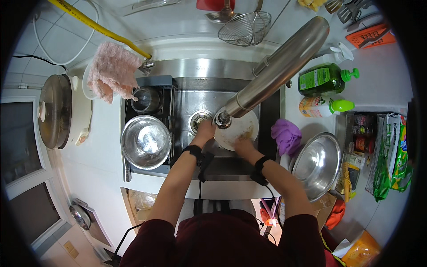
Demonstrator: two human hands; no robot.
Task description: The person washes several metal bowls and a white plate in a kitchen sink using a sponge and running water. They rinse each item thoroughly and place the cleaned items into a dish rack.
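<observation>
A white plate [233,133] sits in the stainless steel sink [186,100], below the faucet [253,86]. Brownish residue marks its surface. My left hand [206,130] grips the plate at its left rim, beside the drain [200,120]; some of the fingers are hidden. Over the plate's lower right part is my right hand [246,147], blurred by motion. A yellow-brown patch shows at its fingertips, and whether this is residue or something held is unclear. The faucet head covers part of the plate.
A steel bowl [146,142] and a dark glass pot [145,100] occupy the sink's left side. To the right are a purple cloth [286,137], a larger steel basin [317,167], a green soap bottle [322,80] and a white bottle [315,106]. A pink towel [111,70] hangs at the back left.
</observation>
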